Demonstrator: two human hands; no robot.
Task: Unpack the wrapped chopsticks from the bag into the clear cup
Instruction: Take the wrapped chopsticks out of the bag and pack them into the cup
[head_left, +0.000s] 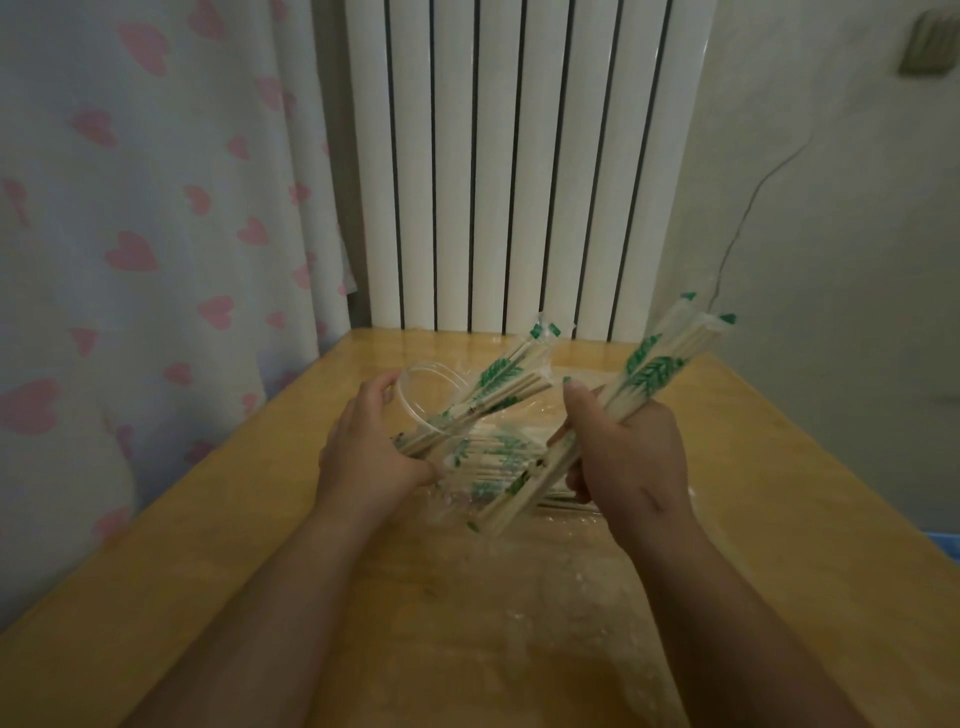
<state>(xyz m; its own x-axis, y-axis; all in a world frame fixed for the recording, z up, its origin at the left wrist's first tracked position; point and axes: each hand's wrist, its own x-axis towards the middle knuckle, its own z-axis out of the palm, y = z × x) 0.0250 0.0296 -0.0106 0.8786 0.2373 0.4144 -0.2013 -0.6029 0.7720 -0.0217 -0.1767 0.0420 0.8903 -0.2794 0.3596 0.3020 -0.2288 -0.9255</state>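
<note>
Right hand (631, 457) clenches wrapped chopsticks (649, 371); left hand (363, 452) clasps the tilted clear cup (421, 400), hiding its base.

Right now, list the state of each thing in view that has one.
left hand: grips the clear cup.
clear cup: tilted, partly filled.
chopsticks in cup: wrapped, sticking out the mouth.
right hand: grips the held bundle.
held bundle: wrapped, raised, slanted.
loose chopsticks: wrapped, lying on the bag.
bag: flattened on the table.
</note>
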